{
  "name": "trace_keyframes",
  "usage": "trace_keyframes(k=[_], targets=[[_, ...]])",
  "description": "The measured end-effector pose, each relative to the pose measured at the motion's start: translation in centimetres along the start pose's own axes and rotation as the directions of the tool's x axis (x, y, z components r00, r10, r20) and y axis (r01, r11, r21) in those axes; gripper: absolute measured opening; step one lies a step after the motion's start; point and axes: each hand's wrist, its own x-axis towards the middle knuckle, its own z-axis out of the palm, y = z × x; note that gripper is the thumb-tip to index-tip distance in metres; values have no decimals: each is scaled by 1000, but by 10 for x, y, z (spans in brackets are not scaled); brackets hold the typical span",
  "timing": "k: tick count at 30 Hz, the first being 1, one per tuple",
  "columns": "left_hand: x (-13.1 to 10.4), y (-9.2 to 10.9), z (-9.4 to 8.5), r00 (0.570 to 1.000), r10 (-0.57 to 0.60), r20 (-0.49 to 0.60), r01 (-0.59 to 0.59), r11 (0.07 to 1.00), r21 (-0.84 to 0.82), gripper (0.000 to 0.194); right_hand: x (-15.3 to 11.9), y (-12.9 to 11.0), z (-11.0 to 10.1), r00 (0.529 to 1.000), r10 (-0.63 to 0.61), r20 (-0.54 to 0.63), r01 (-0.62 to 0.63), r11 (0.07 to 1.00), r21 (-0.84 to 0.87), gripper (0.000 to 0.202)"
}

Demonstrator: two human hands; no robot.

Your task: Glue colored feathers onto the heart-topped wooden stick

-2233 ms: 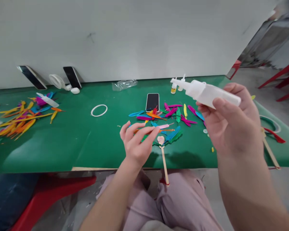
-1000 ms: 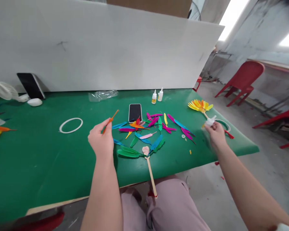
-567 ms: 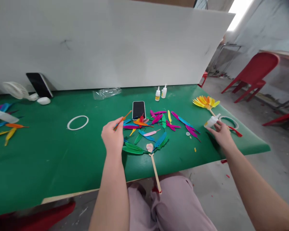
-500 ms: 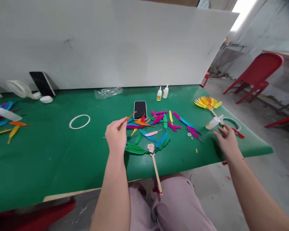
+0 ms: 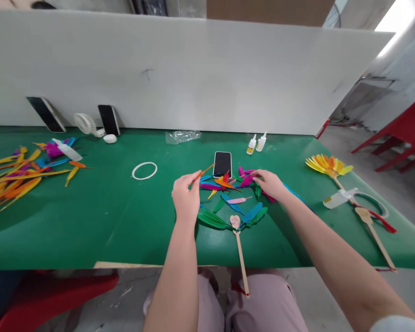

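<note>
Between the pinched fingers of my left hand (image 5: pixel 186 196) is an orange feather (image 5: pixel 207 170), its tip pointing up and right. My right hand (image 5: pixel 270 184) reaches over the pile, its fingertips on or just above a magenta feather (image 5: pixel 246 180); whether they grip it is unclear. Below the hands, a wooden stick handle (image 5: pixel 242 263) with a heart-shaped head (image 5: pixel 234 222) juts past the table edge over my lap. Green feathers (image 5: pixel 212 218) fan out left of the head, and blue feathers (image 5: pixel 251 213) with green ones spread to its right. A pale pink feather (image 5: pixel 237 200) lies above it.
A phone (image 5: pixel 222 164) lies behind the feathers, with two glue bottles (image 5: pixel 251 145) farther back. On the right are a yellow feather fan (image 5: pixel 327 165), another glue bottle (image 5: pixel 338 198) and a wooden handle (image 5: pixel 375 235). A white ring (image 5: pixel 144 171) and a feather heap (image 5: pixel 17 177) are leftward.
My right hand has moved left from beside the glue bottle to the magenta feathers. My left hand still pinches the orange feather. The view has shifted left.
</note>
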Motion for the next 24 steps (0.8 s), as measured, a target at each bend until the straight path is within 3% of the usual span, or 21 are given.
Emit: trace_keyframes(k=[4, 10, 15, 19, 24], targets=[[3, -2, -4, 1000, -23, 9, 23, 1000, 16, 20, 34, -11, 23, 999, 35, 17, -33, 994, -100, 18], [3, -6, -2, 998, -63, 5, 63, 998, 9, 20, 52, -14, 34, 984, 103, 146, -88, 990, -107, 37], [5, -9, -2, 996, -87, -11, 87, 996, -10, 19, 51, -5, 24, 960, 163, 228, -138, 983, -121, 39], [7, -13, -9, 987, -134, -89, 128, 990, -60, 20, 49, 1, 3, 956, 212, 201, -173, 966, -195, 37], [7, -12, -9, 981, -156, -112, 149, 986, -70, 20, 48, -23, 3, 976, 125, 176, -83, 970, -228, 34]])
